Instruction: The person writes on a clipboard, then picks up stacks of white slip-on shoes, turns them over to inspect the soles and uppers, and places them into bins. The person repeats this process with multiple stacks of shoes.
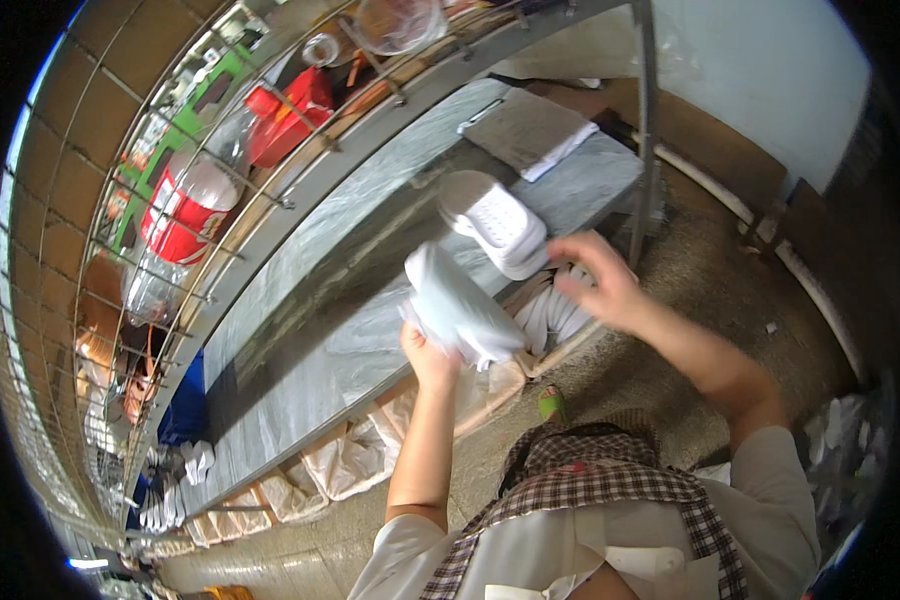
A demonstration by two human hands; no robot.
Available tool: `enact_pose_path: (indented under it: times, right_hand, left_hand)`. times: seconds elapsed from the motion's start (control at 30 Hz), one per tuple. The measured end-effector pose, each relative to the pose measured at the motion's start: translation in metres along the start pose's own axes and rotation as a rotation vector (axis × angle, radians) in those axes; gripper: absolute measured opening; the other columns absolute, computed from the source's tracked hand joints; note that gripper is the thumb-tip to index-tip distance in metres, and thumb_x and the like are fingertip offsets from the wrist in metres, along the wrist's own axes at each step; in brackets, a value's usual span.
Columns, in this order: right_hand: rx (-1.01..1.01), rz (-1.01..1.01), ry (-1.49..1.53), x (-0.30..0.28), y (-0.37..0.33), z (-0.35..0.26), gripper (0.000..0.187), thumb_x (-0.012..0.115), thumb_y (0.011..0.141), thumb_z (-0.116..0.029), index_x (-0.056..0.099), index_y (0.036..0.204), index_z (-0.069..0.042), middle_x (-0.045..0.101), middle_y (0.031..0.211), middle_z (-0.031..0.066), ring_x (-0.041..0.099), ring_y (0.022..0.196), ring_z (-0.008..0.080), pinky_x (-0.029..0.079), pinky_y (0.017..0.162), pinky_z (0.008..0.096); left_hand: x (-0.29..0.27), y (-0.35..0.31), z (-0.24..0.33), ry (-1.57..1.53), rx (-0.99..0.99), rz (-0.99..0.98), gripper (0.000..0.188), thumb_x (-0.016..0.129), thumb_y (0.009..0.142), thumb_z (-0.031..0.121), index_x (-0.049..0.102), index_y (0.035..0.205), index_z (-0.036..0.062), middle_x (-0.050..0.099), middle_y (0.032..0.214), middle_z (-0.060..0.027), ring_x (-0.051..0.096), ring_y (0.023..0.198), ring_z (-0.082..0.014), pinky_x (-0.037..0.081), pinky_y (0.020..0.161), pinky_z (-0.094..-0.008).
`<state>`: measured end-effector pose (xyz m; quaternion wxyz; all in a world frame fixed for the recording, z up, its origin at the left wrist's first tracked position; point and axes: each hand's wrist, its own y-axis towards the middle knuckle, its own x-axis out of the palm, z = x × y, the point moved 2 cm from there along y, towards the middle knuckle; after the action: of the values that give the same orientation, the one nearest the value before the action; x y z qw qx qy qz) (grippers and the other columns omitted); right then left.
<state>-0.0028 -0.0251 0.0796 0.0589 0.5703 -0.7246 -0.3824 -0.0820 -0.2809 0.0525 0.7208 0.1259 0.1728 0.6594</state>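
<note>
A white slipper (460, 305), smeared by motion, is gripped at its lower left side by my left hand (430, 352) above the table's near edge. On the table (300, 340) ahead of it lies another white slipper (498, 228) with a dotted insole; a greyish rounded piece shows at its far end. My right hand (610, 285) hovers just right of that slipper's near end, fingers apart and nothing visible in them. Below the hands, several white pieces (555, 315) lie in a lined bin under the table's edge.
A grey board with white sheets (530, 132) lies at the table's far right. Behind a wire rack (270, 200) stand a red-labelled clear jar (182, 215) and a red container (290, 120). More white slippers (198, 460) sit far left. Lined bins (350, 458) line the near edge.
</note>
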Motion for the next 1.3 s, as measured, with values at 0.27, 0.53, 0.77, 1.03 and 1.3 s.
enact_pose_path:
  times: [0.27,0.53,0.77,1.03,1.3]
  right_hand:
    - [-0.050,0.093,-0.010,-0.040,-0.133,-0.078,0.078,0.072,0.075,-0.033,0.035,0.134,0.001,0.038,0.136,0.0174,0.037,0.126,0.0301,0.030,0.104,0.0399]
    - [0.212,0.258,-0.367,-0.052,-0.179,-0.116,0.074,0.076,0.073,-0.028,0.039,0.134,-0.008,0.028,0.135,0.0205,0.044,0.114,0.0362,0.046,0.091,0.0450]
    - [0.565,0.659,0.874,-0.089,-0.189,-0.109,0.060,0.054,0.087,-0.017,0.031,0.139,-0.002,0.046,0.130,0.0166,0.052,0.116,0.0271,0.048,0.092,0.0446]
    - [0.628,0.631,1.186,-0.096,-0.180,-0.114,0.058,0.047,0.089,-0.022,0.029,0.141,-0.005,0.045,0.132,0.0167,0.049,0.119,0.0291,0.045,0.095,0.0496]
    - [0.709,0.517,1.339,-0.071,-0.172,-0.102,0.055,0.047,0.088,-0.027,0.034,0.136,-0.003,0.044,0.132,0.0187,0.047,0.121,0.0304,0.041,0.098,0.0514]
  left_hand:
    - [0.133,-0.064,0.047,-0.939,-0.731,-0.419,0.018,0.049,0.095,0.012,0.059,0.103,-0.0010,0.065,0.094,-0.0103,0.064,0.082,-0.0196,0.054,0.072,-0.0325]
    - [0.190,-0.104,0.046,-0.872,-1.163,-0.513,0.025,0.043,0.097,0.018,0.054,0.110,0.0006,0.063,0.104,-0.0120,0.063,0.092,-0.0244,0.053,0.080,-0.0406]
    - [0.180,-0.109,0.093,-0.868,-0.995,-0.777,0.041,0.039,0.095,0.048,0.054,0.108,0.0113,0.060,0.114,-0.0059,0.056,0.105,-0.0225,0.042,0.087,-0.0559]
    - [0.164,-0.111,0.105,-0.898,-0.919,-0.702,0.040,0.041,0.095,0.047,0.053,0.109,0.0125,0.054,0.120,-0.0040,0.052,0.110,-0.0215,0.040,0.090,-0.0531]
    - [0.125,-0.111,0.113,-0.912,-0.815,-0.611,0.035,0.039,0.097,0.040,0.051,0.112,0.0104,0.046,0.129,-0.0053,0.048,0.115,-0.0230,0.042,0.091,-0.0462]
